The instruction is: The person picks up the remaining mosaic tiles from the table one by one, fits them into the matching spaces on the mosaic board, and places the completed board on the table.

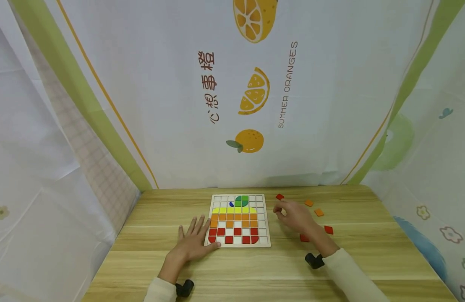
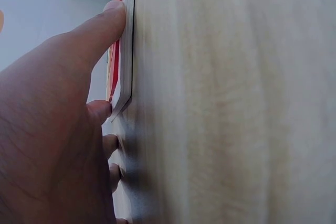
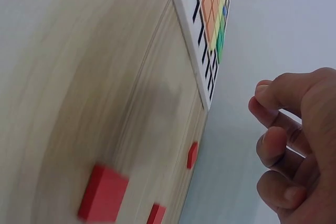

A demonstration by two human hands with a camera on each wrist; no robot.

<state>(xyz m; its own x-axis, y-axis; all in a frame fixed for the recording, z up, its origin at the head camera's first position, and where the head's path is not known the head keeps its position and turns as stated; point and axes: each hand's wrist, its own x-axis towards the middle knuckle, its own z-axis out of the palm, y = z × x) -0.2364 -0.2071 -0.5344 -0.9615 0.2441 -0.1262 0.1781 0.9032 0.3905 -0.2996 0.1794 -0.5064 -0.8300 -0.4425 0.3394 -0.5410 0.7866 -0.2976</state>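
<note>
A square puzzle board (image 1: 260, 241) with a white grid lies on the table, partly filled with red, orange, yellow, green and blue tiles. My left hand (image 1: 194, 243) rests at its left near corner, fingers spread, the thumb along the near edge and fingertips by the left side. In the left wrist view the thumb (image 2: 107, 24) lies against the board's edge (image 2: 126, 51). My right hand (image 1: 294, 216) hovers right of the board, fingers curled and thumb meeting the index fingertip. No tile shows between those fingertips (image 3: 262, 90) in the right wrist view.
Loose tiles lie right of the board: a red tile (image 1: 279, 196) at the back, orange tiles (image 1: 309, 203), a red tile (image 1: 328, 230) beyond the right wrist, and another red tile (image 1: 304, 238) beside the forearm. White printed curtains (image 1: 172, 105) enclose the wooden table (image 1: 251, 272).
</note>
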